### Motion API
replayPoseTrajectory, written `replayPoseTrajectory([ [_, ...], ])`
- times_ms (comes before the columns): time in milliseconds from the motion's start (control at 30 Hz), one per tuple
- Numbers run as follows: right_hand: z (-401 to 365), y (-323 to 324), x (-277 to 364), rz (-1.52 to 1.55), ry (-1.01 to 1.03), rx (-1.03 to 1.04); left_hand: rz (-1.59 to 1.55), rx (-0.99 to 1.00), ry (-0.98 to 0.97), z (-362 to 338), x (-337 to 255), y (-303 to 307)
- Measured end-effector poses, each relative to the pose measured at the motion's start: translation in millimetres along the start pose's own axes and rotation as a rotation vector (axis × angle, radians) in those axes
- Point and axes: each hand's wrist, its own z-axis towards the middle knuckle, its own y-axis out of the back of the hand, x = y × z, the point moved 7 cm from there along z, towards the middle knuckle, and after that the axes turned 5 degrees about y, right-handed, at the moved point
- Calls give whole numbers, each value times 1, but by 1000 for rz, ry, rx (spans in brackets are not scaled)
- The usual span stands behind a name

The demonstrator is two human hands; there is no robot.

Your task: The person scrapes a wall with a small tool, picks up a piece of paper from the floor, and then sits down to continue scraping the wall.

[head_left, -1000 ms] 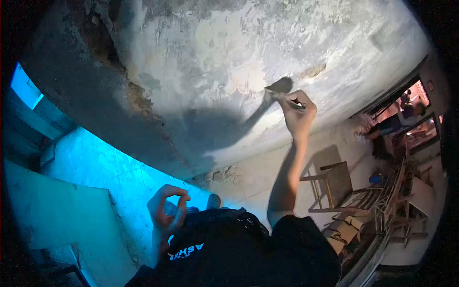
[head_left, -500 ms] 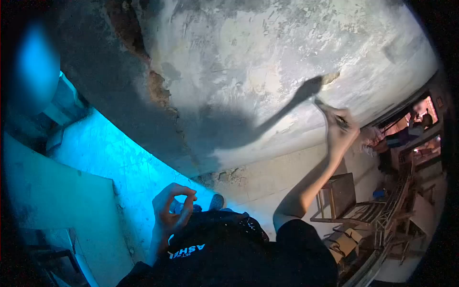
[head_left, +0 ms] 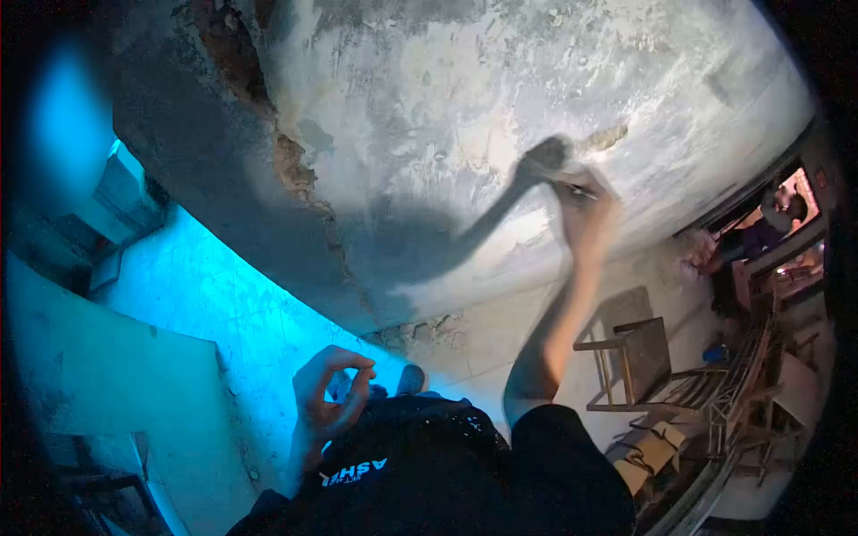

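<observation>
A grey, patchy plaster wall [head_left: 429,134] fills the upper view, with a brown crack [head_left: 293,165] down its left part and a small tan patch [head_left: 605,138] at the right. My right hand [head_left: 585,201] is raised close to that patch, its fingers closed and blurred by motion; what they hold is too small to make out. The hand's shadow falls on the wall beside it. Low at the centre left, my left hand [head_left: 331,389] is held before my black shirt [head_left: 402,473], thumb and forefinger curled together in a ring, and nothing clear shows between them.
A wooden chair [head_left: 648,357] stands on the tiled floor at the right, near a cardboard box [head_left: 645,457] and a metal frame [head_left: 724,406]. Another person [head_left: 764,234] is by an opening at the far right. A pale panel [head_left: 152,375] lies at the left.
My right hand has moved left along the wall, and its shadow has shifted left too. My left hand keeps its curled pose. The view has shifted slightly.
</observation>
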Motion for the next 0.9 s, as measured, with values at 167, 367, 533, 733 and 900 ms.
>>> replayPoseTrajectory([
  [167, 5, 20, -30, 536, -58, -34, -8, 28, -37, 2, -4, -3],
  [367, -1, -21, -2, 366, 57, 68, 23, 99, -89, 6, -15, -9],
  [533, -61, -14, -28, 438, -69, 206, 10, 73, -81, 11, -11, -3],
  [733, -330, -104, -155, 15, -390, 640, 146, 264, 180, 17, 50, -19],
  [900, -619, -1, -167, -431, -918, 1380, 529, 889, 278, -18, 138, -51],
])
